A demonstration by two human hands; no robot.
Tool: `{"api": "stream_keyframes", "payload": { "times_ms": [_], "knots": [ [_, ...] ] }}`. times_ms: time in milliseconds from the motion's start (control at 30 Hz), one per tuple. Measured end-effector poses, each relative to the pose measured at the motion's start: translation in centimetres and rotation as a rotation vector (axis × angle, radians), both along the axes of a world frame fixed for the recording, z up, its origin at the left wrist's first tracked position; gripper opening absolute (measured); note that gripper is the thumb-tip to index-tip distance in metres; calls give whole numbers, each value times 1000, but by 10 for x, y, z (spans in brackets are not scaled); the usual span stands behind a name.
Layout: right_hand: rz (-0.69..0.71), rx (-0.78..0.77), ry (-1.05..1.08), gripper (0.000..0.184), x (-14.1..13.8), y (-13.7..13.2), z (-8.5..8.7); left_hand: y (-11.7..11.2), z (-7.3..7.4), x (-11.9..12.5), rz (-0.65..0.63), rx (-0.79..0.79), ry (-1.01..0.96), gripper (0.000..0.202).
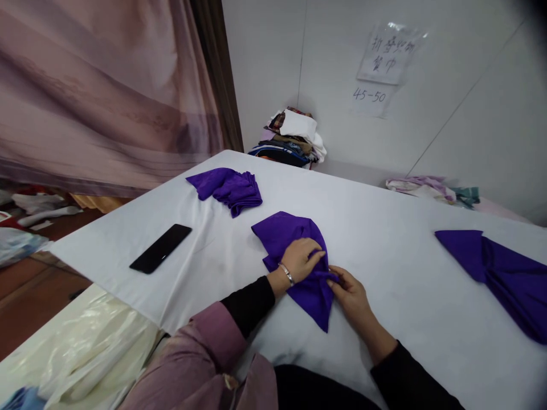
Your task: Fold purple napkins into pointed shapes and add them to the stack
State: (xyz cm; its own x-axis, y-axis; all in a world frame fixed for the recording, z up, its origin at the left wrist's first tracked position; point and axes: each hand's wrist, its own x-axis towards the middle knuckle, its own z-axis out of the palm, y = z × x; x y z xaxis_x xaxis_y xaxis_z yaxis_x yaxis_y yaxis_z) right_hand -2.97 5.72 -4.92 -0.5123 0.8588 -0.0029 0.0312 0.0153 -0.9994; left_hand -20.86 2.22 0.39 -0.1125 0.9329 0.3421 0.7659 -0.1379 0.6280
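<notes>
1. A person in a mauve garment with black sleeves works at a white-covered table (384, 239), both bare hands meeting over a single purple cloth (282, 230).
2. The left hand (301, 259), a silver-coloured bracelet (287, 274) at its wrist, rests on the cloth with fingers bent and thumb reaching toward the right hand; whether it grips any fabric, one cannot tell.
3. The right hand (351, 293) pinches a gathered bit of the same cloth between thumb and fingers at its right-hand edge.
4. The purple cloth lies on the table directly beneath the left hand, fanning out beyond it to a rounded edge and dropping to a point just on the near side of the hands.
5. Beyond the hands and to their left, a second purple cloth (235, 191) lies bunched in pleats; well to the right of the right hand, a third purple cloth (508, 279) stretches out of view.
6. A black phone (161, 249) lies to the left of the left hand, well apart from the fabric.
7. Farther beyond the hands, a stack of folded clothes (290, 139) sits by the table's far edge, against a wall bearing a handwritten sign (387, 54) and a paper marked "45-50" (370, 97).
</notes>
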Motion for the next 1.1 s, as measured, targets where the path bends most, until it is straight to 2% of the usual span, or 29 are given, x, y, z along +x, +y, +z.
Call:
{"api": "stream_keyframes", "payload": {
  "times_ms": [67,133,167,267,333,433,533,633,733,833,933,1100],
  "knots": [
    [-18,16,-36,32,1,-1,5,4,1,-13,165,-14,143,34],
    [-42,33,-47,29,1,-1,8,8,-3,-24,297,-114,203,48],
    [-55,37,-44,28,1,-1,10,9,-6,-29,328,-185,192,47],
    [-74,33,-32,25,1,-1,11,13,-12,-36,309,-340,110,20],
    [-70,28,-27,22,0,0,11,14,-13,-40,271,-350,90,16],
    [-119,40,0,19,2,7,14,14,-9,-47,301,-180,-9,25],
    [-269,122,100,15,9,21,24,14,-1,-58,429,94,-213,29],
    [-412,237,227,9,22,38,39,14,7,-69,518,241,-382,30],
    [-513,372,289,3,37,50,54,12,17,-72,572,261,-448,32],
    [-576,458,294,9,49,57,67,8,26,-67,575,229,-464,37],
    [-575,573,229,13,57,59,77,4,33,-61,547,269,-456,37],
    [-507,904,-4,28,55,48,94,0,34,-47,463,381,-334,36]
  ]
}}
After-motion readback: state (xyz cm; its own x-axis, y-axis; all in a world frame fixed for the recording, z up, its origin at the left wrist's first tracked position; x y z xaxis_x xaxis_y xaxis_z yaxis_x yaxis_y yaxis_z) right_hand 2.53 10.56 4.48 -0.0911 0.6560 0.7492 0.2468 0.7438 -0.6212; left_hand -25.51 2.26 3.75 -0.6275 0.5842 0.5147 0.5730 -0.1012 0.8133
